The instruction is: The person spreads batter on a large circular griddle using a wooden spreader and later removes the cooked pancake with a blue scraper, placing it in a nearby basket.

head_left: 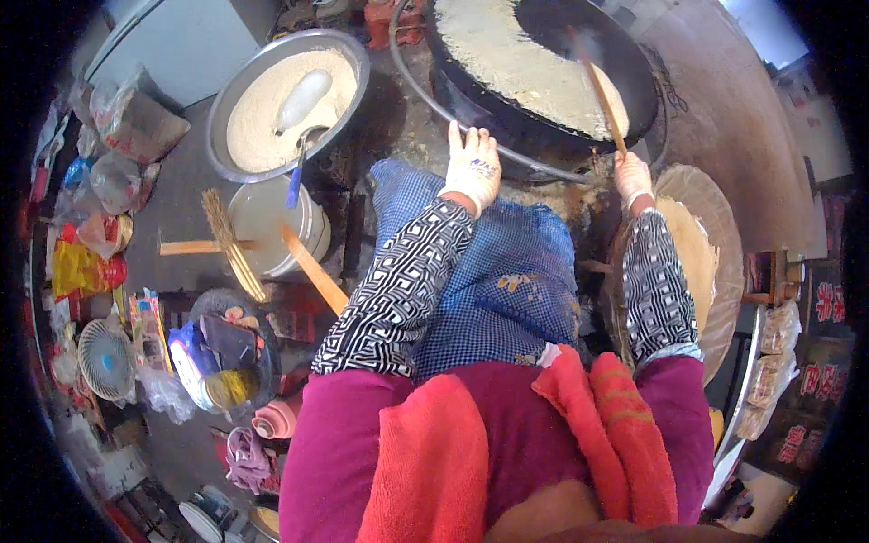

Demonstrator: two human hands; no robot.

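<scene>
In my right hand point(634, 179), gloved and closed, is the lower end of a long thin wooden spreader point(601, 90). Its blade reaches across a large round black griddle point(647, 77). Pale batter point(525, 68) covers a broad curved band of the griddle, while dark metal shows in the middle and on the right. My left hand point(473, 167), also in a white glove, has its fingers stretched out at the near side of the metal ring point(425, 101) around the griddle. It holds nothing; whether the fingertips touch the ring I cannot tell.
Left of the griddle stands a metal basin point(217, 136) of pale batter with a blue-handled ladle point(295, 176). Below it is a white bucket point(312, 226) with wooden sticks and a straw brush point(231, 240) across it. At right, thin flatbreads point(688, 244) lie on a round board point(724, 308).
</scene>
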